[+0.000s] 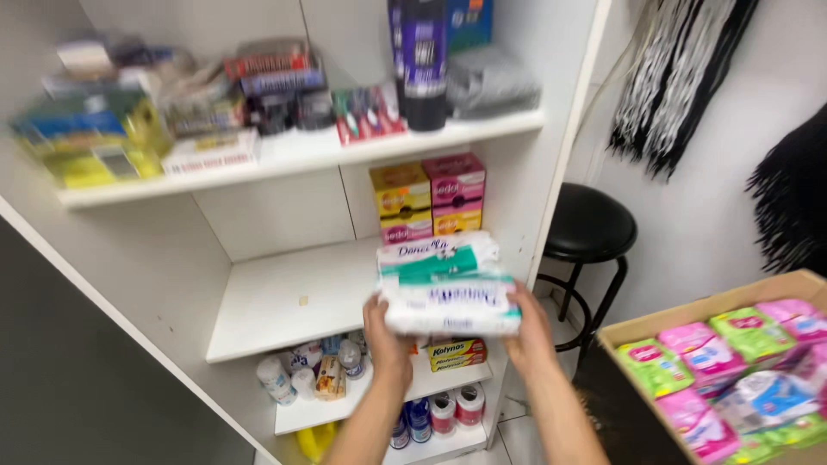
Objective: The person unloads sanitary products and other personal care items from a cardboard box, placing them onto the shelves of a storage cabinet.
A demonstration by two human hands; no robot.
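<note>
A stack of flat white soft packs point(446, 286), printed in green above and purple below, is held level in front of the middle shelf point(284, 301) of a white shelving unit, its long axis running left to right across the view, broad faces up. The left hand point(385, 331) clasps the stack's left end and the right hand point(527, 331) its right end, fingers closed against the sides, thumbs toward the underside. Directly behind the stack, at the back right of the same shelf, stand small square boxes point(428, 200) in yellow and magenta, two tiers high. The shelf above carries a tall dark bottle point(419, 60), a grey wrapped pack point(489, 82), toothbrush packs and blurred yellow-green boxes point(90, 142) at left. The shelf below holds small white bottles point(306, 370) and yellow flat cartons point(457, 351). To the right of the unit stands a black round stool point(590, 226); at lower right, an open cardboard box point(689, 314) contains pink and green soft packs point(732, 362).
</note>
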